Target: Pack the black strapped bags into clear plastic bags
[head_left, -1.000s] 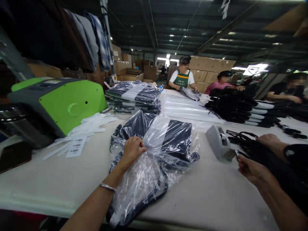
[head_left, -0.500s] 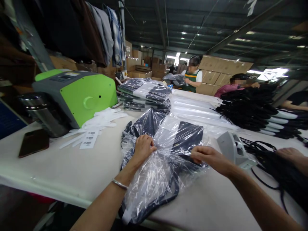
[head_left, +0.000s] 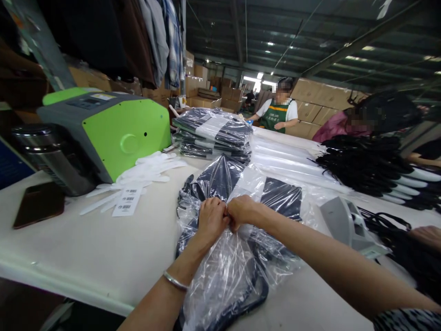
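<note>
Room to slide L of my L hand (head_left: 212,217), over bare table (head_left: 103,257). Gray stand (head_left: 339,223) blocks R of my R hand (head_left: 241,211); bag pile (head_left: 213,128) blocks fwd of both.

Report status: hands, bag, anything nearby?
Left hand gripping clear bag at gather. Right hand meeting it, grip unclear. Dark item inside bag. Gray device right of bag.

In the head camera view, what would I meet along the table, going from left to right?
Phone, barcode label, left hand, right hand, grey dispenser, another person's hand.
</note>
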`<state>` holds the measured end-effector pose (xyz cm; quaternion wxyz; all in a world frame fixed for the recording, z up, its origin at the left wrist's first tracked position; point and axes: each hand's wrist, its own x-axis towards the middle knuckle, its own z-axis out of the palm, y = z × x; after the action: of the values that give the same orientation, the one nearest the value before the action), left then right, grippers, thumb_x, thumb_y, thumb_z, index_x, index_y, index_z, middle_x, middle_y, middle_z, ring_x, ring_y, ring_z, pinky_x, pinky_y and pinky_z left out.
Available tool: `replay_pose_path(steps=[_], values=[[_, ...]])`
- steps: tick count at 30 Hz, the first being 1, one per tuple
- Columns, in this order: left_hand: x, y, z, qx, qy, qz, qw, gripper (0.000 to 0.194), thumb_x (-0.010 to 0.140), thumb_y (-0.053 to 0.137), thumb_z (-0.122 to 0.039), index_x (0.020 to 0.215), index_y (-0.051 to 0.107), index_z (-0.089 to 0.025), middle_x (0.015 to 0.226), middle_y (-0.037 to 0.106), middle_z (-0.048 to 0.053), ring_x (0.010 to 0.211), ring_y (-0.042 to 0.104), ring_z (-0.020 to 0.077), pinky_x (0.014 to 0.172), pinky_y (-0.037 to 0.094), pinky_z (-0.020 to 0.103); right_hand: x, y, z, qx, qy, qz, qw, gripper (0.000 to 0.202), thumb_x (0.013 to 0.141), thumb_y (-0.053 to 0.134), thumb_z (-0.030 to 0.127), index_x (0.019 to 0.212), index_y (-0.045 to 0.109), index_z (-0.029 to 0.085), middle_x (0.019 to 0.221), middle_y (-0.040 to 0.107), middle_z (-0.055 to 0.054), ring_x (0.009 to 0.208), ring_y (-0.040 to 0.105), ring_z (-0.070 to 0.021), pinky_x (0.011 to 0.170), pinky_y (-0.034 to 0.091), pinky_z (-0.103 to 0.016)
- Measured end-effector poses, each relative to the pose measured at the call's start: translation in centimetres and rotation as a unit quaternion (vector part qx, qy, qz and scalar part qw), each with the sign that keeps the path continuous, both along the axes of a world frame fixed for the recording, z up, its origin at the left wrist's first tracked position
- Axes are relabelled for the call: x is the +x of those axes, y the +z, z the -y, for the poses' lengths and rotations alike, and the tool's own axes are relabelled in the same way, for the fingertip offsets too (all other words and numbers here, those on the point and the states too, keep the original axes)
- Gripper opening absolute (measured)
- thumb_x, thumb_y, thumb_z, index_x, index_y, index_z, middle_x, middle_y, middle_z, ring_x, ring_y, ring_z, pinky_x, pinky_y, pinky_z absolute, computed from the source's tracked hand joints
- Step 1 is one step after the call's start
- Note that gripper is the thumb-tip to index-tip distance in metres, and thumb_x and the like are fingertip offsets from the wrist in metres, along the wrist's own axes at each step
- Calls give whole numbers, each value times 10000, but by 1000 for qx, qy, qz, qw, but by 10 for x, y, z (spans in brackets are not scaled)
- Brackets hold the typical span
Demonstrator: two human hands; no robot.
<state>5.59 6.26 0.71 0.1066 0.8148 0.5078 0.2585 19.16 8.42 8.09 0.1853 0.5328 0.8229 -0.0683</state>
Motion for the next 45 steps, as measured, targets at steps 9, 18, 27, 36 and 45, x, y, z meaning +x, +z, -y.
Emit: replay_pose_path(steps=[9, 18, 27, 36, 45], values=[[1, 1, -1, -12, -6, 15, 1000, 150, 755, 773, -234, 793, 628, -230, 980, 628, 24, 1043, 520, 236, 979, 358, 391, 84, -23, 15, 149, -86, -213, 962, 821, 648, 838, 563, 1341, 571, 212, 1348, 598, -147, 1236, 562, -320, 1025, 434, -452], [-3, 10, 0, -30, -13, 5, 999, 120, 806, 727, -296, 790, 642, -212, 997, 646, 39, 1056, 547, 241, 975, 376, 387, 69, -76, 26, 146, -174, -288, 930, 1123, 625, 827, 606, 1523, 362, 116, 1595, 308, -244, 1492, 267, -365, 1210, 216, -519], [-8, 6, 11, -39, -3, -17, 999, 406, 739, 753, -301, 1084, 560, -210, 1184, 611, 50, 1187, 531, 253, 1087, 307, 432, 74, -79, 24, 123, -190, -301, 926, 1158, 618, 813, 637, 1529, 348, 95, 1616, 263, -240, 1506, 227, -362, 1221, 184, -490], [-8, 5, 6, -45, 10, -30, 998, 512, 711, 700, -242, 1199, 549, -211, 1280, 614, 67, 1224, 526, 242, 1067, 346, 374, 70, -71, 23, 124, -210, -349, 905, 1132, 527, 895, 522, 1486, 440, 129, 1576, 363, -225, 1469, 320, -378, 1210, 238, -488], [-10, 0, 2, -42, 3, -39, 998, 535, 724, 647, -248, 1247, 552, -189, 1351, 592, 88, 1260, 517, 267, 1084, 345, 397, 229, 9, 119, 340, -357, -363, 791, 392, 829, 626, 470, 1118, 732, 228, 1156, 738, -55, 1092, 665, -249, 1022, 456, -356]])
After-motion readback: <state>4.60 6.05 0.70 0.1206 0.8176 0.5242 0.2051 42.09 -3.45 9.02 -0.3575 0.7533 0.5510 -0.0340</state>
